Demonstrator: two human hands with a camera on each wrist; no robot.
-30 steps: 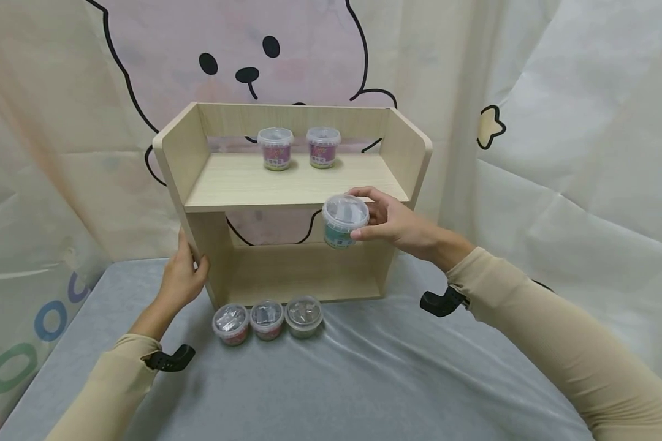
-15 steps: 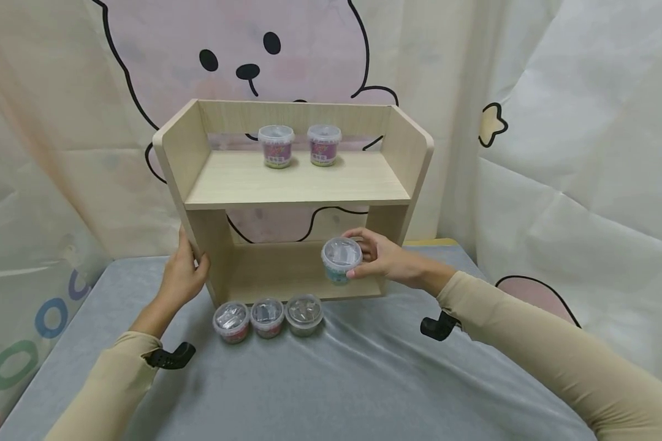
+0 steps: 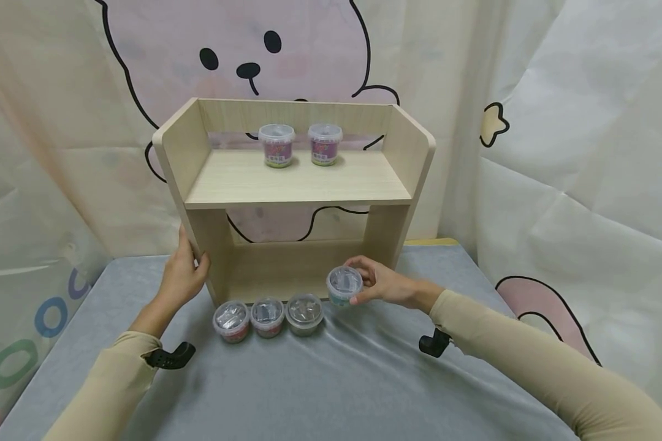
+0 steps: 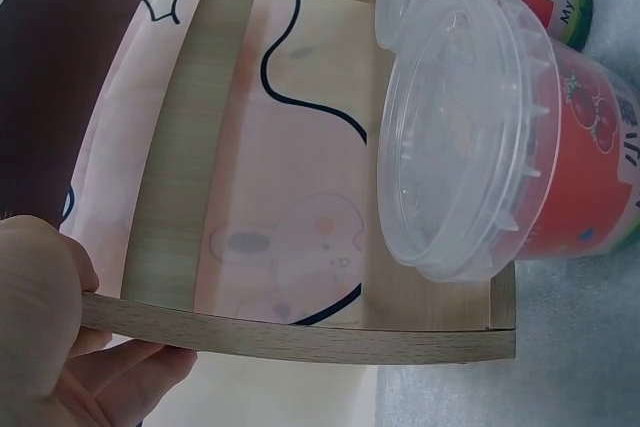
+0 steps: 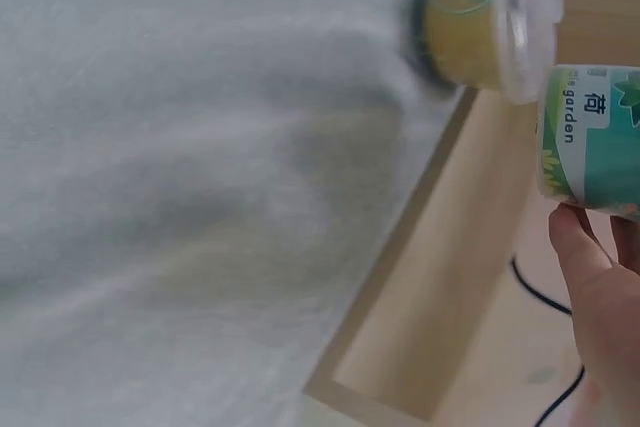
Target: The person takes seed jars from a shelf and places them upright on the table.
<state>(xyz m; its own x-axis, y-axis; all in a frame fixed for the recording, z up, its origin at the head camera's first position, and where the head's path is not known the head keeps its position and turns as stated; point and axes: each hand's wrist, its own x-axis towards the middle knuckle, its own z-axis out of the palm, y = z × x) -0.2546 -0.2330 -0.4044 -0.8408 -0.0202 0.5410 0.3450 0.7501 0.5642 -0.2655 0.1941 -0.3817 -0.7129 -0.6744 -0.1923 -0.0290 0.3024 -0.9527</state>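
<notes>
My right hand (image 3: 383, 283) pinches a clear-lidded plastic tub (image 3: 344, 285) with a teal label, thumb at the near side. In the right wrist view the tub (image 5: 600, 137) shows "garden" lettering, and my thumb and fingers (image 5: 585, 257) are at its side. The tub is low in front of the wooden shelf (image 3: 298, 195), just right of a row of three lidded tubs. My left hand (image 3: 183, 275) grips the shelf's left side panel; in the left wrist view the hand (image 4: 80, 337) has its thumb and fingers on either side of the panel edge.
Three tubs, a left one (image 3: 232, 321), a middle one (image 3: 267, 317) and a right one (image 3: 304, 314), stand on the grey cloth (image 3: 331, 386) at the shelf's foot. Two purple-labelled tubs, one left (image 3: 278, 147) and one right (image 3: 325, 146), stand on the upper board. Printed curtain hangs behind.
My right hand has carried the teal-labelled tub down from the upper board's front edge to beside the row of tubs. The left hand keeps its grip on the shelf.
</notes>
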